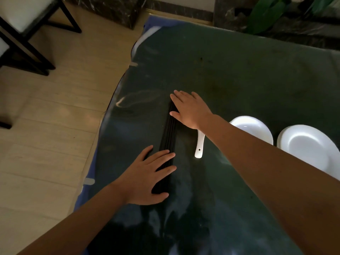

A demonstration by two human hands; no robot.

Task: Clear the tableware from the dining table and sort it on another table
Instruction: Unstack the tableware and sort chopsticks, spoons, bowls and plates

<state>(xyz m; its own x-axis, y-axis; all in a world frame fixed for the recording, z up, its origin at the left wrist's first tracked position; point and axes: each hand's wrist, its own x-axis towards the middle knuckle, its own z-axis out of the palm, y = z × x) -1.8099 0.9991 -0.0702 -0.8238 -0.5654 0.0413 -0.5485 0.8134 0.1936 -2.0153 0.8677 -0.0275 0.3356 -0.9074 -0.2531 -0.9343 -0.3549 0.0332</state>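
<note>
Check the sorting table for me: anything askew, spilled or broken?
Nothing stands out. The black chopsticks lie in one tidy bundle, with the left hand and right hand flat on their ends. The white spoon lies beside them, and the two white plates look whole. No spill shows on the table.

Both bare forearms reach forward. The left hand (147, 176) lies flat, fingers straight and spread; the right hand (190, 109), farther out, lies flat likewise.
</note>
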